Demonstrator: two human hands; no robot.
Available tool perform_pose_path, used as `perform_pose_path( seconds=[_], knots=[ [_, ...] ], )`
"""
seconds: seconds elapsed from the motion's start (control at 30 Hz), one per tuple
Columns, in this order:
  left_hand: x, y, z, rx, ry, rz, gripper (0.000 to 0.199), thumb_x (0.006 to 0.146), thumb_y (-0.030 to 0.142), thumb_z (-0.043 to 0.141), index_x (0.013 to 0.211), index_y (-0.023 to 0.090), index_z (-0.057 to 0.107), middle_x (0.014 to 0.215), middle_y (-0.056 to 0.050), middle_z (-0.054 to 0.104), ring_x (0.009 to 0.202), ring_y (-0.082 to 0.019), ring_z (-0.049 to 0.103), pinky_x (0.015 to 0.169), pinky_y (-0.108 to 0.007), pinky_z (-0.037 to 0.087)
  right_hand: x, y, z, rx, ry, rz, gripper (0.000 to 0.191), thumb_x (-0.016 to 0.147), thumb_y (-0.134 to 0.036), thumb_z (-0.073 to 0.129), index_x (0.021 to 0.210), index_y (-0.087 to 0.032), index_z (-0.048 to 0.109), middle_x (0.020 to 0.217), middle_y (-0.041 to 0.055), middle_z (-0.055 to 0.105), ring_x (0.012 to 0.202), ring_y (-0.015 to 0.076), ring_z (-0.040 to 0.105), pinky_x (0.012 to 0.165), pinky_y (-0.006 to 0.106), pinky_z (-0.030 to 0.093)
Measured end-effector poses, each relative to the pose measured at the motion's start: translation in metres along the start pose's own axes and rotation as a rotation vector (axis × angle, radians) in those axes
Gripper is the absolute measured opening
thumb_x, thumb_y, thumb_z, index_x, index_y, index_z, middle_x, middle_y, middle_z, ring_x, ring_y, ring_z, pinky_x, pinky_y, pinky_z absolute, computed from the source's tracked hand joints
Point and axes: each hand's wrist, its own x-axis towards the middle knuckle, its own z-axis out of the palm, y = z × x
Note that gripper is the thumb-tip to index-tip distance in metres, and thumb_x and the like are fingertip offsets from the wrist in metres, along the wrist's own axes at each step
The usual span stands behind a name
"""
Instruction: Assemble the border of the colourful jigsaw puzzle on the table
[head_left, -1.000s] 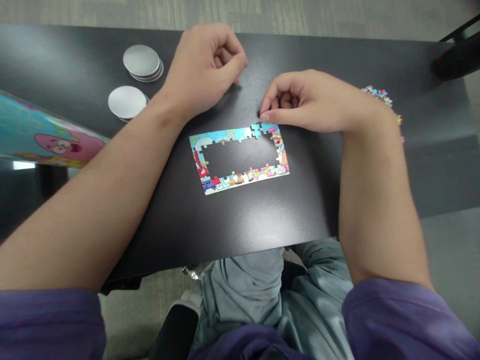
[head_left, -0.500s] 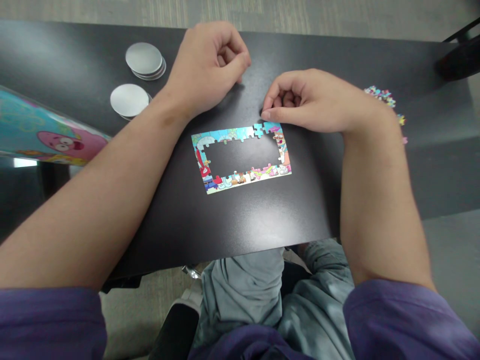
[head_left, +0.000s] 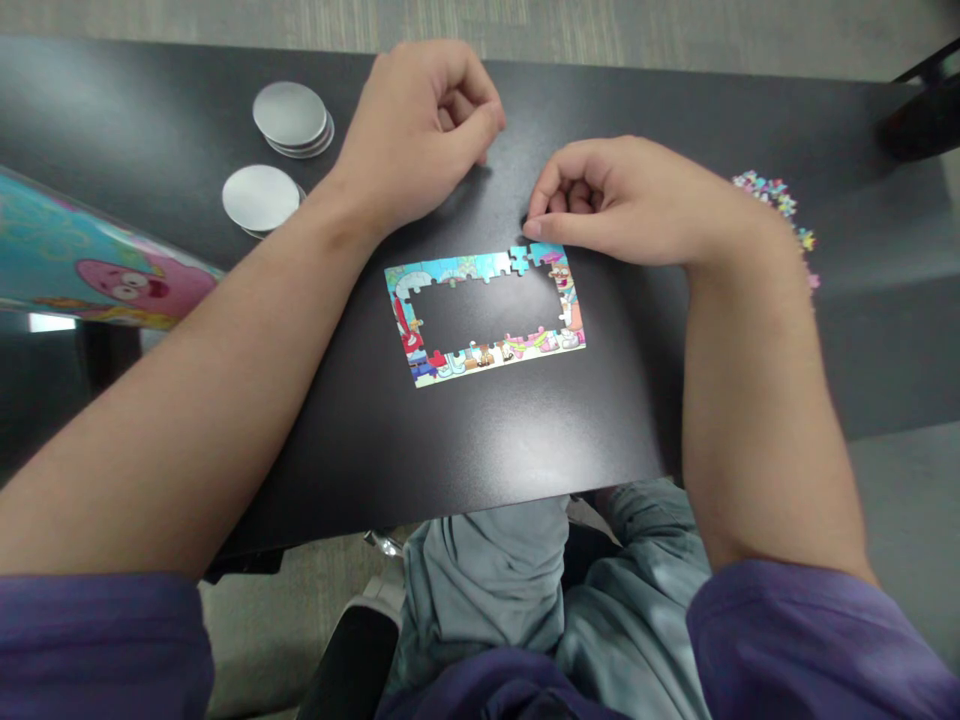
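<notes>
Only the viewpoint has shifted, slightly: the puzzle border (head_left: pixel 495 356) lies on the table (head_left: pixel 487 430), the right hand (head_left: pixel 615 200) half-curled near its upper right corner, the left hand (head_left: pixel 427 125) loosely curled farther off. Whether either grips anything, I cannot tell.

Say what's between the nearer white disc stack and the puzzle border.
In the head view, the left forearm crosses between the disc stack and puzzle border.

Multicoloured, cartoon-patterned puzzle frame (head_left: pixel 465 268), black table (head_left: pixel 450 435)

Purple sleeves (head_left: pixel 97 640), grey-green trousers (head_left: pixel 487 590)
</notes>
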Motion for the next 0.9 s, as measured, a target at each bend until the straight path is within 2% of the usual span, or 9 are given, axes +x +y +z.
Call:
perform_pose_path(
  seconds=[0.1,0.37,0.9],
  knots=[
    [-0.0027,0.0049,0.0004,-0.022,0.03,0.003,0.026,0.078,-0.007,0.063,0.084,0.015,0.076,0.063,0.005,0.066,0.053,-0.001,0.052,0.053,-0.019,0.029,0.0007,0.001,0.0007,-0.013,0.007,-0.007,0.005,0.094,-0.02,0.075,0.098,-0.018,0.072,0.07,-0.0032,0.056,0.063,0.0103,0.047,0.056,0.029,0.035],
    [-0.0017,0.0058,0.0018,-0.025,0.045,0.002,0.031,0.075,-0.014,0.063,0.082,0.013,0.076,0.061,0.006,0.065,0.051,0.0,0.052,0.051,-0.016,0.027,0.0036,0.0022,0.0054,-0.027,0.034,-0.032,0.006,0.093,-0.02,0.076,0.096,-0.018,0.072,0.072,-0.0024,0.057,0.064,0.0115,0.049,0.058,0.03,0.037],
    [-0.0006,0.0062,0.0013,-0.036,0.034,0.001,0.033,0.073,-0.015,0.062,0.083,0.013,0.076,0.061,0.006,0.063,0.052,0.0,0.049,0.053,-0.017,0.027,0.004,-0.0005,0.0062,-0.061,0.051,-0.036,0.005,0.092,-0.018,0.077,0.095,-0.019,0.072,0.071,-0.0034,0.058,0.063,0.0108,0.05,0.059,0.029,0.037]
  ],
)
